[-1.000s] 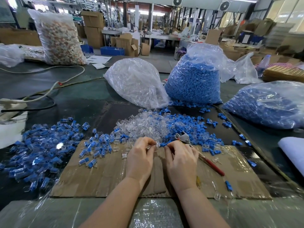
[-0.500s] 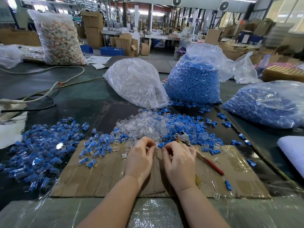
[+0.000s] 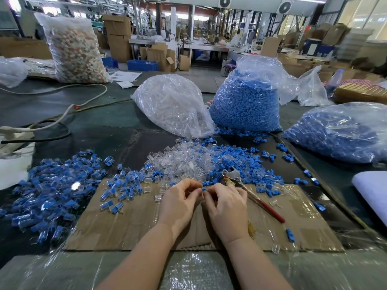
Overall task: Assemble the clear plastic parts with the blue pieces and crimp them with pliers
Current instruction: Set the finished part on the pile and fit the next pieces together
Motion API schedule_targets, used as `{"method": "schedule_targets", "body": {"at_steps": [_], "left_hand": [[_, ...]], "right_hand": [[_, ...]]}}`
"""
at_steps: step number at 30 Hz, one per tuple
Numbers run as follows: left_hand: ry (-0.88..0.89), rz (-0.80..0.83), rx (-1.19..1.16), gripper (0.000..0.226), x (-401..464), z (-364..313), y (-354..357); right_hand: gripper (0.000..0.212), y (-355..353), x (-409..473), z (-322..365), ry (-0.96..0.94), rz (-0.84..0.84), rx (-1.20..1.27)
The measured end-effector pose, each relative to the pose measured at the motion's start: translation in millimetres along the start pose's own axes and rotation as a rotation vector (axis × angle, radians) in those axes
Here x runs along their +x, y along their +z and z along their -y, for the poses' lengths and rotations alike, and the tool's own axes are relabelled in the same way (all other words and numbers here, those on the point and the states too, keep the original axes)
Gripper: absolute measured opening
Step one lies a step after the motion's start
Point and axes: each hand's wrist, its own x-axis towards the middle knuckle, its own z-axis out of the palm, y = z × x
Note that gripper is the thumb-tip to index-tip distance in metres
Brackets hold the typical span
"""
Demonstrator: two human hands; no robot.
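Note:
My left hand (image 3: 180, 200) and my right hand (image 3: 227, 206) meet fingertip to fingertip over the cardboard sheet (image 3: 129, 225). Between the fingertips a small blue piece (image 3: 204, 189) shows; my right hand pinches it. My left hand's fingers are curled round something small, mostly hidden, probably a clear part. The red-handled pliers (image 3: 251, 193) run under my right hand, their metal jaws pointing into the heap; that hand holds them too. Just beyond lie a heap of loose clear parts (image 3: 184, 160) and loose blue pieces (image 3: 236, 162). Assembled clear-and-blue pieces (image 3: 52, 185) are piled at the left.
Behind the heaps stand a bag of clear parts (image 3: 173, 105) and a bag of blue pieces (image 3: 249, 101). Another blue bag (image 3: 339, 130) lies at right. Cables (image 3: 52, 120) cross the dark table at left. A white cloth (image 3: 372, 189) sits at the right edge.
Both hands have edged closer together, and the blue piece now shows between their fingertips. The pliers stay where they were.

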Motion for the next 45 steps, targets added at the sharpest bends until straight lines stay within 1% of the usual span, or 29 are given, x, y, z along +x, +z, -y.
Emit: {"method": "schedule_targets", "body": {"at_steps": [3, 5, 10, 13, 20, 24, 31, 36, 37, 39, 40, 42, 44, 45], "left_hand": [[0.0, -0.01, 0.001, 0.019, 0, 0, -2], [-0.005, -0.009, -0.009, 0.021, 0, -1, -2], [0.004, -0.011, -0.022, 0.025, -1, -4, -3], [0.015, -0.015, 0.005, 0.024, 0, -4, -3], [0.003, -0.011, -0.009, 0.018, 0, -3, -3], [0.002, -0.019, -0.012, 0.021, 2, -2, -3], [-0.006, -0.011, -0.03, 0.015, 2, -2, -3], [0.0, -0.023, -0.027, 0.015, 3, -1, -4], [-0.008, -0.02, -0.038, 0.016, 3, -1, -4], [-0.03, -0.018, -0.059, 0.018, 2, -1, -3], [-0.036, -0.02, -0.056, 0.019, 2, -1, -3], [-0.034, -0.025, -0.039, 0.02, 1, -1, -4], [-0.027, -0.03, -0.034, 0.02, 1, -2, -4], [-0.026, -0.032, -0.034, 0.019, 1, -2, -4]], "right_hand": [[0.011, 0, 0, 0, -0.013, 0.021, 0.029], [0.008, -1, -1, 1, -0.039, 0.016, 0.048], [0.013, -1, 0, 2, -0.087, -0.004, 0.041], [0.016, -2, 0, 1, -0.085, 0.014, 0.029], [0.015, -1, 1, 2, -0.081, 0.008, 0.017], [0.017, -1, 1, 2, -0.068, 0.03, 0.009], [0.018, -1, 2, 1, -0.071, 0.066, 0.013], [0.019, -5, 2, 4, -0.128, -0.01, -0.029], [0.022, -7, 3, 4, -0.107, -0.033, -0.056], [0.029, -15, 7, 3, 0.022, -0.043, -0.147], [0.034, -20, 9, 3, 0.118, 0.012, -0.223], [0.047, -31, 13, -3, 0.319, 0.223, -0.403], [0.06, -40, 15, -12, 0.44, 0.414, -0.522], [0.065, -44, 16, -16, 0.479, 0.481, -0.539]]}}
